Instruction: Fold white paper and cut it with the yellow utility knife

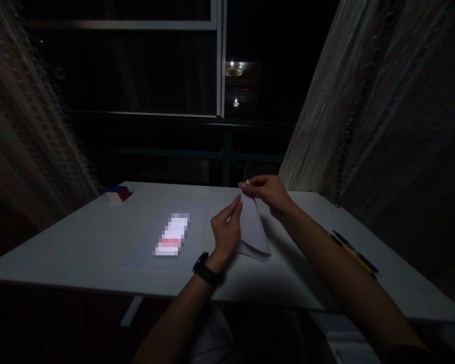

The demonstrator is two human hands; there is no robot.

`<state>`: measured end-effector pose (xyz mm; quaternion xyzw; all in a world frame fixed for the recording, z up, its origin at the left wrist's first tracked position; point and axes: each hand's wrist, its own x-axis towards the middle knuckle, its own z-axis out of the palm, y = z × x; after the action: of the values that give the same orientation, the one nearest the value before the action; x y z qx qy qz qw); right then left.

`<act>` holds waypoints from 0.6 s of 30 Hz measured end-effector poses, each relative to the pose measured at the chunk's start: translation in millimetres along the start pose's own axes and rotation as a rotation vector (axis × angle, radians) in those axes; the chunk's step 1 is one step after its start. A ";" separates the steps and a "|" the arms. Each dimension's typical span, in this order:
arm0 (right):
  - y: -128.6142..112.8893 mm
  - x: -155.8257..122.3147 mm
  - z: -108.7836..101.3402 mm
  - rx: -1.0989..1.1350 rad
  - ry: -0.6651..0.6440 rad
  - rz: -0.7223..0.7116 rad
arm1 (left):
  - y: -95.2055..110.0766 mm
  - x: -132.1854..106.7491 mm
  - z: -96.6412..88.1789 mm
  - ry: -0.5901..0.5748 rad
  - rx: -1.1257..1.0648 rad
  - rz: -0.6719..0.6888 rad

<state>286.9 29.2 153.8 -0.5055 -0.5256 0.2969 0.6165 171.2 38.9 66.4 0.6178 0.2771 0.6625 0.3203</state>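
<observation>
A folded sheet of white paper is held up above the table between my two hands. My right hand pinches its pointed top corner between thumb and fingers. Lower on the paper's left edge, my left hand is closed on it, thumb and fingertips pressed together. A black watch sits on my left wrist. The paper's lower end hangs loose, with its layers slightly apart near the tabletop.
On the white table, a lit, blurred-out phone lies on a flat paper sheet. A coloured cube stands at the far left. Pens lie right, beside my forearm. Curtains hang on both sides of a dark window.
</observation>
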 end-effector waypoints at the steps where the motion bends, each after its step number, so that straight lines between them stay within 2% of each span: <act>1: -0.4 0.0 -0.3 -0.002 -0.004 -0.003 | 0.5 -0.2 -0.2 0.001 -0.002 -0.002; 13: -6.1 -1.6 0.3 -0.046 0.011 -0.025 | 3.6 -3.0 0.7 0.010 -0.015 -0.033; 18: -4.7 0.8 0.9 -0.055 0.058 -0.027 | 3.2 -4.1 1.9 0.002 -0.035 -0.037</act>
<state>285.6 28.7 158.4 -0.5236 -0.5221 0.2594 0.6214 173.0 33.6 66.4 0.6061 0.2769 0.6620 0.3430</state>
